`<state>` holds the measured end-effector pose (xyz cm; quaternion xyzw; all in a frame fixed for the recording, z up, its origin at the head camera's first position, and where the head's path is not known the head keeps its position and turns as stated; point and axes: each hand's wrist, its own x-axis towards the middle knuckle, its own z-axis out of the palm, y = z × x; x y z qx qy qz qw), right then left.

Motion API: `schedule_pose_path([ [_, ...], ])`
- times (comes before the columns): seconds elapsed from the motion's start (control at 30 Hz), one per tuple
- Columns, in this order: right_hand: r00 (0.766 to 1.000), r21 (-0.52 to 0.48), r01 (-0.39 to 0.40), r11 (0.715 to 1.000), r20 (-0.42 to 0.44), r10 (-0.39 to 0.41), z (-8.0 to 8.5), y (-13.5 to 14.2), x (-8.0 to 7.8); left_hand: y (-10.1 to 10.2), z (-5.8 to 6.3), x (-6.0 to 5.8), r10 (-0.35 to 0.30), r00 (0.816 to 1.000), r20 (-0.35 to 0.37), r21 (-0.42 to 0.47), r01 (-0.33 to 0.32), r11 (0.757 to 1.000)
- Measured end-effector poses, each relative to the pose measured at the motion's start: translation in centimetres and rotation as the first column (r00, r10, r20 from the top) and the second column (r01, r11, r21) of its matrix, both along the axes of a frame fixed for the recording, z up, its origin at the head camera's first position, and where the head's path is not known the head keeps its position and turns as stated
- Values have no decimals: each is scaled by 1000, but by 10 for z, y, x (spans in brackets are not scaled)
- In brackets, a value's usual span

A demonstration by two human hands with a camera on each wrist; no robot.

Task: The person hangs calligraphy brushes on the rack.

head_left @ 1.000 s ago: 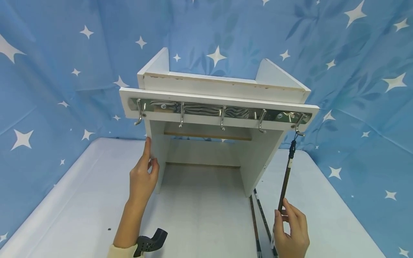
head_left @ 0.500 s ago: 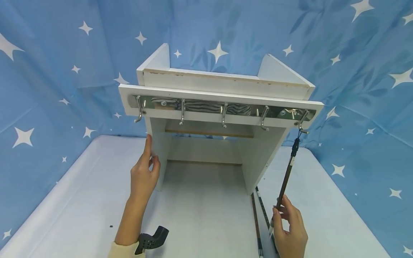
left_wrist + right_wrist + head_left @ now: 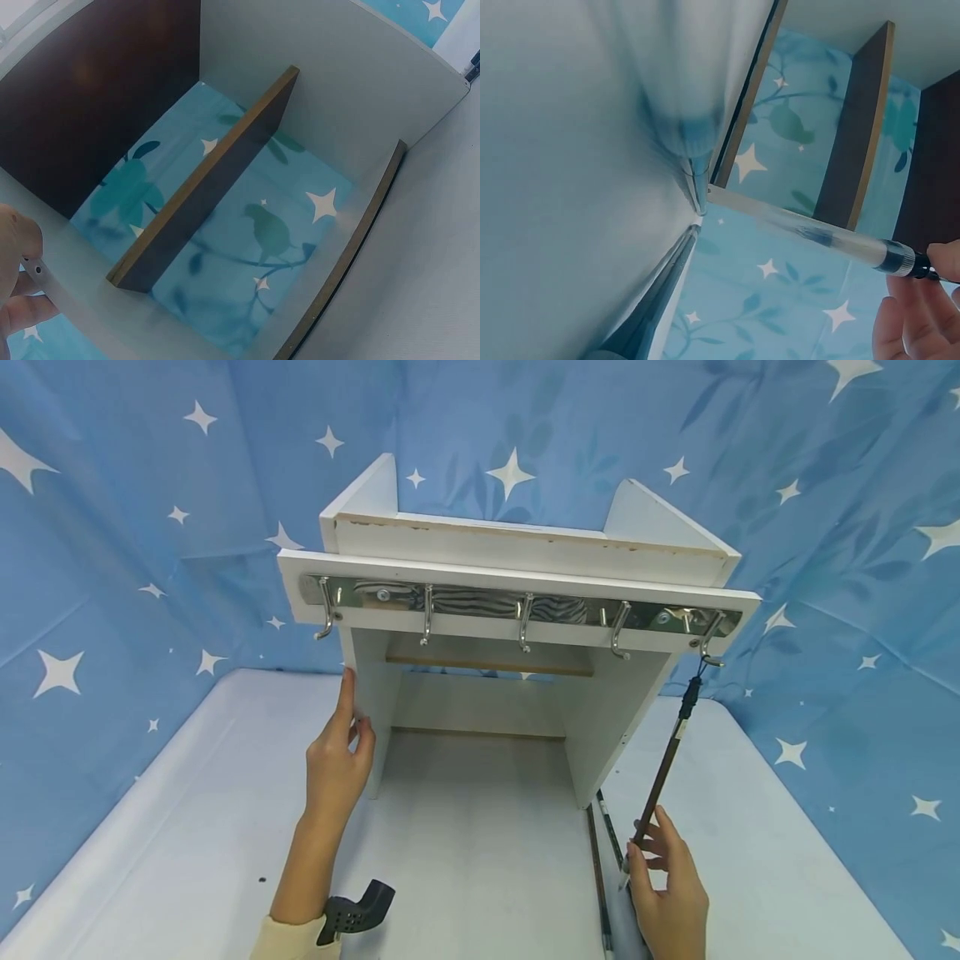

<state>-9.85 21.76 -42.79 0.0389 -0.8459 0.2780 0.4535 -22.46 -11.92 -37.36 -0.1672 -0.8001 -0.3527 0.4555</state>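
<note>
Brush [image 3: 664, 768] below shelf's [image 3: 532, 553] right end, loop [image 3: 702, 667] at its end hook [image 3: 708, 639]; long axis slants down to right hand [image 3: 671, 893], nearer, pinching brush's lower part. Left hand [image 3: 337, 768] pinches shelf's left panel [image 3: 375, 689].

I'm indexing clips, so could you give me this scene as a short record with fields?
Furniture: white shelf, standing on a white table
Hooks: five, along a mirrored strip
Brush: tilted, looped over the rightmost hook
Right grip: pinches the brush near its lower end
Left grip: holds the shelf's left side edge
Also there: two dark rods, by the shelf's right side
Backdrop: blue cloth with white stars
</note>
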Motion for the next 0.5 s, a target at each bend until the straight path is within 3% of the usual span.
schedule_pose_path([
  [0.5,988,13,70,997,140,-71,-1,-4,0,-1,-1,0,-20,1000,13,1,20,1000],
])
